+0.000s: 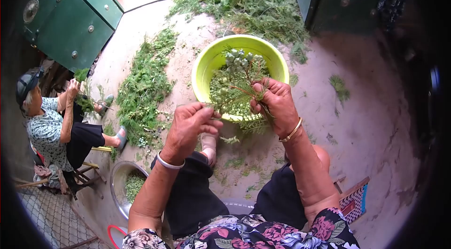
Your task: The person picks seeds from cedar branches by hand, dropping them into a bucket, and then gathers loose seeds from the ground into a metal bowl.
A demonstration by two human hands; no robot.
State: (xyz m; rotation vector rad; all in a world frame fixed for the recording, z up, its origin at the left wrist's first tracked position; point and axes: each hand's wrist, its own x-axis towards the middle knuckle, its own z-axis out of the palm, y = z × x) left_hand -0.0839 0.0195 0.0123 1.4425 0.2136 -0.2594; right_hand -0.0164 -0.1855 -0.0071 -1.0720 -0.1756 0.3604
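Note:
My right hand (277, 103) is closed round the stem of a green sprig (244, 90), which has a cluster of pale green cones (240, 60) at its tip. The sprig hangs over a yellow-green basin (279, 61) that holds many small green cones (223, 84). To the left, my left hand (193, 124) has its thumb and fingers pinched together at the sprig's left edge. What lies between those fingertips is too small to make out.
Cut green branches (249, 4) are heaped behind the basin, with more (143, 89) at left. A seated person (51, 131) handles a sprig at far left. A metal bowl (115, 188) of cones stands near my left knee. Green doors (70, 14) flank the top.

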